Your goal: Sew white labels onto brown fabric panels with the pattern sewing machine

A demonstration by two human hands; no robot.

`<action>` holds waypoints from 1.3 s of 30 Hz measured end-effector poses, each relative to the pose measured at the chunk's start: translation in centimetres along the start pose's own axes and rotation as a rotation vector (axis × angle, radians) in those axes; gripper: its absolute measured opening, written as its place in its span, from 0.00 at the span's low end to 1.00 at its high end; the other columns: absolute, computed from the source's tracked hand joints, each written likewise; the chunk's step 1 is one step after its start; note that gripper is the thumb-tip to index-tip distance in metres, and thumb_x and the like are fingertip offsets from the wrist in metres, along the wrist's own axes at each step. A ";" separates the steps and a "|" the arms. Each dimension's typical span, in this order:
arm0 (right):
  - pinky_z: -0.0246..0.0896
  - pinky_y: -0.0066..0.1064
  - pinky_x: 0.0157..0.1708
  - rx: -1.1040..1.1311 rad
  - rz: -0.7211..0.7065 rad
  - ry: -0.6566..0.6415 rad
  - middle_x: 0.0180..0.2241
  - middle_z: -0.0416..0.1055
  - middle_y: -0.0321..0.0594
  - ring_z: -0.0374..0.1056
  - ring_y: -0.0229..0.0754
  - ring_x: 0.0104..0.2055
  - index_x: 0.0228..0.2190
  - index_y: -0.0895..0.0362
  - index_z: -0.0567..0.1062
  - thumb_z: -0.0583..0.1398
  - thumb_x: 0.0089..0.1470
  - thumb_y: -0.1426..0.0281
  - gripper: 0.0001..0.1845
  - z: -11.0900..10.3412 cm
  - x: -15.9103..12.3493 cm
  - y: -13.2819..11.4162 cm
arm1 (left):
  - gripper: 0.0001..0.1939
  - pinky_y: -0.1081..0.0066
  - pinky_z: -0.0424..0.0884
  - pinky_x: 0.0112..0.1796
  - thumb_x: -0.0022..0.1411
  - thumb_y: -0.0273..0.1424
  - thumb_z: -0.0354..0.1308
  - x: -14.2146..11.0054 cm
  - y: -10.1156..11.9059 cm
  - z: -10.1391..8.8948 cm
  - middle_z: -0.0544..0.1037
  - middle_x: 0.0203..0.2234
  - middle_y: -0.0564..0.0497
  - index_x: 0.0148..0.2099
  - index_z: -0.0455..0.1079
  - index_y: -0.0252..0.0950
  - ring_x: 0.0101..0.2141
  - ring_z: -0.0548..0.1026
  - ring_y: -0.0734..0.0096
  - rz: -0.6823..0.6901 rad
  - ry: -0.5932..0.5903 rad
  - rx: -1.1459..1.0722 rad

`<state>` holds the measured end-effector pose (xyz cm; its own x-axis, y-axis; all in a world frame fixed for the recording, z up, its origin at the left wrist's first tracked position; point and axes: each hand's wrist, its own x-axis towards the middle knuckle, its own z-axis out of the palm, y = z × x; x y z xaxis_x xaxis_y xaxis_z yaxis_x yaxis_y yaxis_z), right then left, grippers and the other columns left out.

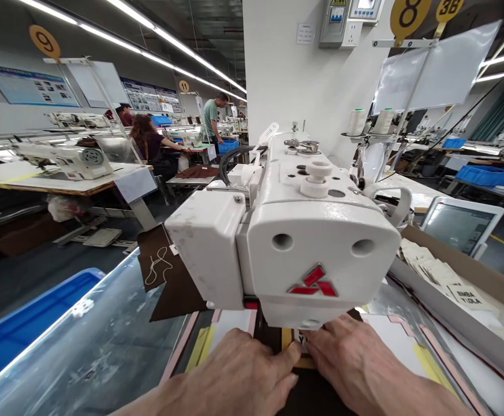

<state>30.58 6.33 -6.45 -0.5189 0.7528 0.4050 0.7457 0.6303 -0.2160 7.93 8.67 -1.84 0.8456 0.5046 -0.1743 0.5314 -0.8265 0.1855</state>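
Observation:
A white sewing machine head [321, 242] with a red emblem fills the middle of the head view. Below it, dark brown fabric [316, 393] lies on the bed, with a yellowish frame edge [287, 338] over it. A small pale label [302, 341] with dark lettering shows between my hands. My left hand [252, 370] presses on the fabric, its index finger stretched towards the label. From the other side, my right hand [349, 358] lies with its fingertips at the label, partly tucked under the machine head. Both hands rest flat rather than gripping.
An open box [455, 277] of printed labels stands at right, near a tablet-like screen [462, 225]. More brown fabric [178, 289] with loose thread hangs left of the head. A blue bin [39, 323] sits lower left. Other people work at machines farther back.

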 end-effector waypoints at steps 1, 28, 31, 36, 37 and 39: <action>0.63 0.35 0.33 0.008 0.000 -0.001 0.37 0.73 0.43 0.68 0.47 0.36 0.40 0.55 0.75 0.54 0.59 0.80 0.14 0.0 0.0 0.0 | 0.11 0.65 0.75 0.28 0.71 0.27 0.55 0.0 0.1 -0.1 0.83 0.32 0.50 0.54 0.71 0.33 0.29 0.83 0.56 0.001 0.013 -0.001; 0.68 0.36 0.34 -0.075 -0.132 0.029 0.39 0.77 0.39 0.71 0.47 0.39 0.47 0.53 0.77 0.56 0.67 0.73 0.11 -1.1 -0.9 0.5 | 0.15 0.64 0.74 0.39 0.72 0.24 0.51 -1.6 -3.2 2.2 0.81 0.44 0.53 0.56 0.71 0.42 0.40 0.80 0.62 0.059 0.468 -0.002; 0.71 0.40 0.39 -0.113 -0.118 -0.080 0.44 0.78 0.41 0.72 0.51 0.44 0.51 0.54 0.76 0.60 0.68 0.65 0.13 -1.2 -1.2 0.6 | 0.15 0.63 0.75 0.47 0.75 0.28 0.50 -1.9 -2.8 2.2 0.82 0.48 0.52 0.59 0.71 0.40 0.45 0.80 0.61 0.085 0.443 -0.019; 0.74 0.45 0.46 -0.175 -0.089 -0.239 0.55 0.76 0.43 0.72 0.55 0.53 0.57 0.56 0.74 0.58 0.70 0.54 0.23 -1.5 -1.3 0.3 | 0.22 0.50 0.65 0.63 0.74 0.39 0.59 -1.6 -2.0 2.4 0.76 0.61 0.51 0.65 0.67 0.39 0.59 0.74 0.50 0.118 0.370 -0.024; 0.74 0.45 0.46 -0.179 -0.091 -0.235 0.56 0.76 0.43 0.72 0.55 0.52 0.57 0.56 0.74 0.58 0.70 0.53 0.24 -1.6 -1.3 0.2 | 0.24 0.49 0.64 0.64 0.73 0.40 0.61 -1.5 -1.8 2.4 0.76 0.61 0.51 0.66 0.66 0.39 0.60 0.73 0.49 0.119 0.358 -0.029; 0.74 0.45 0.47 -0.183 -0.096 -0.221 0.57 0.75 0.41 0.73 0.54 0.52 0.57 0.55 0.74 0.57 0.70 0.53 0.24 -1.7 -1.5 0.2 | 0.24 0.48 0.64 0.64 0.71 0.40 0.63 -1.2 -1.6 2.2 0.76 0.60 0.50 0.65 0.67 0.39 0.59 0.74 0.49 0.107 0.317 -0.042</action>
<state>32.25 5.03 -5.55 -0.6538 0.7273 0.2085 0.7416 0.6707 -0.0141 5.93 8.85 -4.04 0.8666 0.4738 0.1568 0.4350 -0.8711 0.2278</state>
